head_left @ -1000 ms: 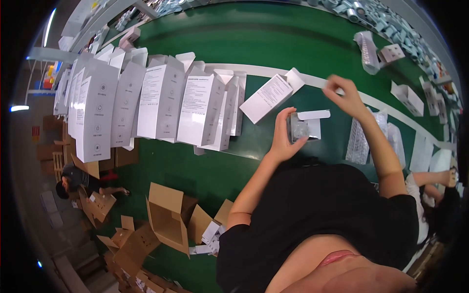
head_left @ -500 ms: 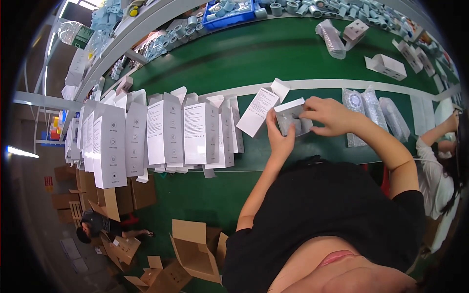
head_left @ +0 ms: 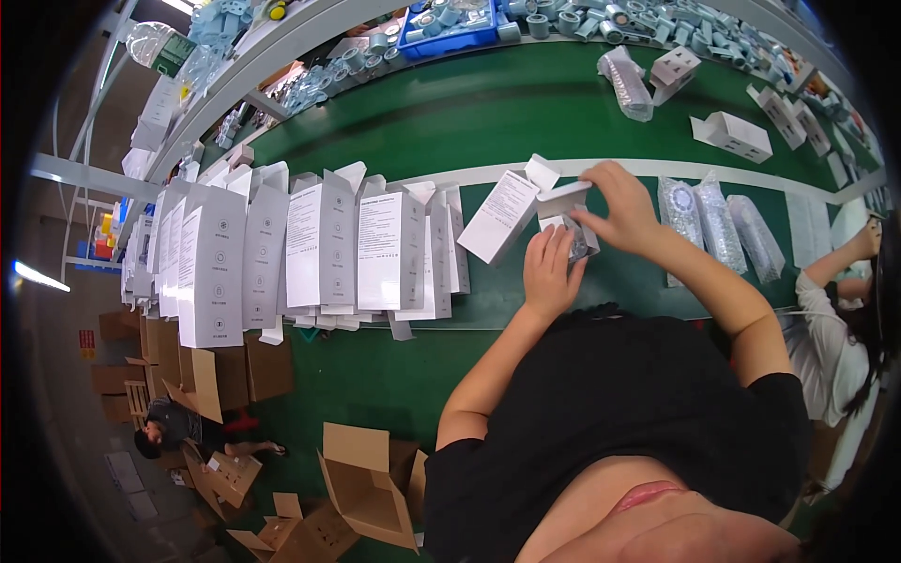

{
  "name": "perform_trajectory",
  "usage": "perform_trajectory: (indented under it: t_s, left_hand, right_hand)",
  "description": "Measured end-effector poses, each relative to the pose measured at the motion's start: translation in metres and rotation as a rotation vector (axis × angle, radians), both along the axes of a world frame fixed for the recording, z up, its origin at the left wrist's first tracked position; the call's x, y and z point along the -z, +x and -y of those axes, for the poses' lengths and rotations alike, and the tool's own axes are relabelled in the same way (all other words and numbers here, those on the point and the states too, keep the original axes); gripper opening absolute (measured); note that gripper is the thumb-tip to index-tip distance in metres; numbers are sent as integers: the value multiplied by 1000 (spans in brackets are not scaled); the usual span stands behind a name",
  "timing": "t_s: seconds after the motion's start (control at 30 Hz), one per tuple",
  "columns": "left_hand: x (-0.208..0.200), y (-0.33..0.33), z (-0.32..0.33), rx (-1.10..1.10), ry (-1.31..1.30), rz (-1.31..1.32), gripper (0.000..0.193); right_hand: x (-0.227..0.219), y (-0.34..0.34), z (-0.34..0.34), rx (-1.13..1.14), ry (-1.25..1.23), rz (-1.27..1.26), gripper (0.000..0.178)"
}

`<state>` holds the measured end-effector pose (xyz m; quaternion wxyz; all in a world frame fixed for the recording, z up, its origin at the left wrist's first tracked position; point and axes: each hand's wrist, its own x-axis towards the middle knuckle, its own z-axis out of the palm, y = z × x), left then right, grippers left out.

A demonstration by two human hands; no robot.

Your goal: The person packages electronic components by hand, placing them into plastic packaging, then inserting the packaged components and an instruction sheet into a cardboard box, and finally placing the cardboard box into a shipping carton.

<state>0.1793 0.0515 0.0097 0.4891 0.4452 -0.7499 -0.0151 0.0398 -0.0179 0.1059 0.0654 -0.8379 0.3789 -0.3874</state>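
Note:
A small white carton [head_left: 554,223] stands with its flap raised at the middle of the bench, with clear bubble wrap [head_left: 578,246] showing in its opening. My left hand [head_left: 551,270] lies over the near side of the carton, fingers together on the wrap and the carton wall. On the right, my right hand [head_left: 621,208] is at the raised lid flap [head_left: 565,194], its thumb and fingers curled about the flap's right end. Just left of the carton, a taller printed white box [head_left: 499,216] lies with its end flap sticking out.
Rows of upright white boxes [head_left: 385,253] fill the left of the bench. Bubble-wrapped packs [head_left: 718,225] lie to the right. Beyond are white trays [head_left: 732,136], a blue bin [head_left: 450,36] and grey-blue parts. Open brown cartons [head_left: 371,479] stand on the floor; a co-worker [head_left: 835,338] sits at right.
My left hand has moved from the carton's left side onto its opening and the bubble wrap. My right hand has risen to the lid flap, which now stands tilted up.

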Motion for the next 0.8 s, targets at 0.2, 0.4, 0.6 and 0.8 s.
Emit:
perform_trajectory:
  t_s: [0.2,0.4,0.6,0.8]
  left_hand:
    - [-2,4,6,21,-19,20,47]
    - [-1,1,4,-19,30,-122,50]
    - [-9,13,7,54,13,123,54]
    - [12,13,10,21,-29,-70,78]
  right_hand:
    - [1,0,2,126,546,456,21]
    - [31,-2,-58,-97,-58,-105,25]
    - [8,-23,-33,-46,319,274,33]
    - [13,-9,-28,-199,92,-159,45]
